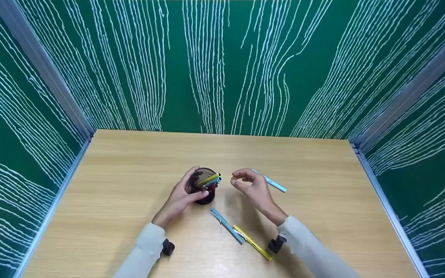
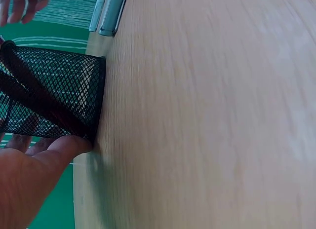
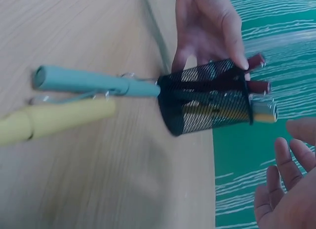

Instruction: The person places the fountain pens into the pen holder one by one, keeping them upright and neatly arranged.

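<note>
My left hand [image 1: 182, 197] grips a black mesh pen holder [image 3: 212, 98] around its side, thumb toward me. Several pens stand in the holder; in the right wrist view a dark red pen [image 3: 256, 87], a teal pen [image 3: 264, 107] and a yellow pen [image 3: 265, 117] poke out past the rim. Just right of the holder hovers my right hand [image 1: 254, 189], fingers loosely bent, with nothing visible between them. Nearer to me on the table lie a teal pen [image 1: 226, 226] and a yellow pen [image 1: 251, 242], touching or nearly so.
Beyond my right hand a light blue pen [image 1: 274, 184] lies on the wooden table [image 1: 129, 166], partly hidden by that hand. Green panels [image 1: 176, 69] with white wavy lines stand along the table's back and sides.
</note>
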`<state>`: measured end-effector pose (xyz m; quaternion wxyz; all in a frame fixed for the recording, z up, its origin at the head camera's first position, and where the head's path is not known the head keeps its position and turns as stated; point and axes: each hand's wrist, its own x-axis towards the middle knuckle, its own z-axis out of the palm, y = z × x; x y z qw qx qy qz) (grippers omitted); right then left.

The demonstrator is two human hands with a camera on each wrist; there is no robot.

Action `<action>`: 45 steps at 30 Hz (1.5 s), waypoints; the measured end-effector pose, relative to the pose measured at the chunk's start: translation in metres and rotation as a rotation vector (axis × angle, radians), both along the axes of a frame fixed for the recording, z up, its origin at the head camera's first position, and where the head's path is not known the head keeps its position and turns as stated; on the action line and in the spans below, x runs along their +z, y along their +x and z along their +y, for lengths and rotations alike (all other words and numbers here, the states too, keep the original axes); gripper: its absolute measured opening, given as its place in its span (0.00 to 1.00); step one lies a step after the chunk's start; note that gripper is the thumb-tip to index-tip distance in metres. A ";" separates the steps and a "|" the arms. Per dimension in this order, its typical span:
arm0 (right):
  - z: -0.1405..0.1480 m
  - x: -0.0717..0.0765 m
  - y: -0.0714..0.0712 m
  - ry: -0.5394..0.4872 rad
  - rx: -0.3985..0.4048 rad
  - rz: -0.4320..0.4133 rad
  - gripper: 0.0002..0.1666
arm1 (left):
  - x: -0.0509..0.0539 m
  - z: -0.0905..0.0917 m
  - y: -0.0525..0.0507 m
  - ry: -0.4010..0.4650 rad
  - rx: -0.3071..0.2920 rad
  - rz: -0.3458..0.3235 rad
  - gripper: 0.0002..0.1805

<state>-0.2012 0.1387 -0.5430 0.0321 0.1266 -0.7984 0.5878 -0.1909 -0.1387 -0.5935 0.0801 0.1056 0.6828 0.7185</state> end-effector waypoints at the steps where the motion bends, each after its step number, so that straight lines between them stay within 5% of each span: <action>1: 0.002 -0.001 0.000 0.004 -0.008 -0.006 0.07 | 0.000 0.000 0.000 0.002 -0.002 -0.002 0.51; 10: 0.028 -0.019 -0.009 0.062 -0.063 -0.065 0.08 | -0.001 -0.001 0.000 -0.004 -0.004 -0.019 0.52; 28: 0.079 -0.045 -0.026 0.076 -0.158 -0.041 0.12 | 0.001 0.000 -0.001 0.038 -0.030 -0.024 0.54; 45: 0.107 -0.070 -0.040 0.063 -0.176 -0.103 0.15 | -0.001 -0.001 0.000 0.003 -0.006 -0.012 0.54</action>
